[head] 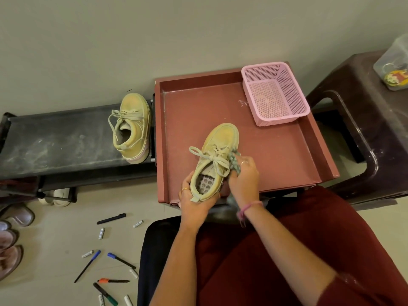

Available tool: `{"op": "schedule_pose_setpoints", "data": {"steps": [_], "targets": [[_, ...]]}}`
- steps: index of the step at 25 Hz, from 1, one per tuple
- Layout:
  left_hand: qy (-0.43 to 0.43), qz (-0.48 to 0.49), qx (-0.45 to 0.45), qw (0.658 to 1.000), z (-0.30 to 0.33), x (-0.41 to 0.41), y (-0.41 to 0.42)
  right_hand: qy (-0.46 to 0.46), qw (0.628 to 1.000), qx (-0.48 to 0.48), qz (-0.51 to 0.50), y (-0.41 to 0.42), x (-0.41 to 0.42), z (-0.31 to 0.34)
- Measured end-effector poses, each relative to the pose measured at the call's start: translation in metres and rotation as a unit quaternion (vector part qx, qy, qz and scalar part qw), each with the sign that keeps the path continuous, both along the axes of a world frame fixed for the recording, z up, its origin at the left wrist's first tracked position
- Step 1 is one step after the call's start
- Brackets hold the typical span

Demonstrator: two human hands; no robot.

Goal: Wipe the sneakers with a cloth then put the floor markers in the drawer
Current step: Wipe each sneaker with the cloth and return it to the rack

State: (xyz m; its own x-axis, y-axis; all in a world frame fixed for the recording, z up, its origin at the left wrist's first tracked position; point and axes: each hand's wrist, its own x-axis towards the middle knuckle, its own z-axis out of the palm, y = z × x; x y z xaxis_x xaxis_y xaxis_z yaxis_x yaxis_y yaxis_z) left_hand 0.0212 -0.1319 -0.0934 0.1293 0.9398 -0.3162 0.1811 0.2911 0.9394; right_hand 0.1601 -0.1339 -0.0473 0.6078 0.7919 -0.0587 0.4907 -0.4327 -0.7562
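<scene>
My left hand (194, 203) grips the heel of a yellowish sneaker (217, 155) held over the open reddish-brown drawer (284, 151). On the shoe's right side, my right hand (244, 177) holds a green-patterned cloth (234, 161) against it. The second sneaker (132, 127) stands on the dark low shelf (55, 138) to the left. Several markers lie scattered on the floor at lower left, among them a black one (111, 218), a blue-capped one (121, 260) and an orange-capped one (113, 280).
A pink mesh basket (274, 93) sits in the drawer's far right corner. A dark brown plastic stool (362, 133) with a clear container (394, 62) stands to the right. Several loose caps (101, 233) lie among the markers. Other footwear (13, 239) lines the left edge.
</scene>
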Motion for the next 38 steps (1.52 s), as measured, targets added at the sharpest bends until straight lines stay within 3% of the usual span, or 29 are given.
{"op": "schedule_pose_setpoints", "data": {"steps": [4,9,11,13,17,20,23,25,27,29,32,34,37,38], "targets": [[0.000,-0.009,-0.006,1.000,-0.001,-0.001,0.001,0.035,0.998,0.051,-0.015,-0.028,-0.024,-0.008],[0.014,-0.007,-0.015,1.000,-0.001,0.000,0.000,0.029,0.996,0.051,-0.064,0.032,0.017,-0.005],[0.022,-0.012,-0.015,1.000,-0.004,-0.001,0.000,0.011,0.999,0.008,-0.033,0.062,0.044,0.001],[0.029,-0.016,-0.014,0.999,-0.007,-0.002,0.000,-0.015,0.996,-0.053,0.067,0.095,0.076,0.005],[0.032,-0.018,-0.007,0.999,-0.005,0.000,0.002,-0.085,0.926,-0.191,0.315,0.148,0.109,0.020],[0.023,-0.016,-0.006,1.000,-0.004,0.001,0.002,-0.197,0.863,-0.195,0.422,0.158,0.079,0.030],[0.025,-0.015,-0.017,0.999,-0.005,0.001,0.002,-0.303,0.818,-0.132,0.470,0.133,0.045,0.022],[0.033,-0.019,-0.022,0.999,-0.004,0.001,0.003,-0.290,0.836,-0.081,0.459,0.119,0.060,0.013],[0.038,-0.020,-0.019,0.999,-0.002,0.001,0.004,-0.238,0.892,-0.058,0.380,0.119,0.089,0.008],[0.035,-0.013,-0.023,0.999,-0.005,0.001,0.004,-0.129,0.953,-0.059,0.266,0.117,0.109,0.001],[0.039,-0.013,-0.016,0.999,-0.005,0.001,0.002,-0.099,0.968,-0.067,0.220,0.109,0.105,0.000],[0.046,-0.010,-0.013,0.999,-0.004,0.003,0.002,-0.182,0.933,-0.051,0.307,0.106,0.097,0.008],[0.046,-0.008,-0.008,0.999,-0.003,0.003,0.002,-0.305,0.811,-0.040,0.497,0.101,0.093,0.014],[0.048,-0.007,-0.006,0.999,-0.003,0.003,0.001,-0.318,0.794,-0.056,0.515,0.101,0.096,0.018]]}}
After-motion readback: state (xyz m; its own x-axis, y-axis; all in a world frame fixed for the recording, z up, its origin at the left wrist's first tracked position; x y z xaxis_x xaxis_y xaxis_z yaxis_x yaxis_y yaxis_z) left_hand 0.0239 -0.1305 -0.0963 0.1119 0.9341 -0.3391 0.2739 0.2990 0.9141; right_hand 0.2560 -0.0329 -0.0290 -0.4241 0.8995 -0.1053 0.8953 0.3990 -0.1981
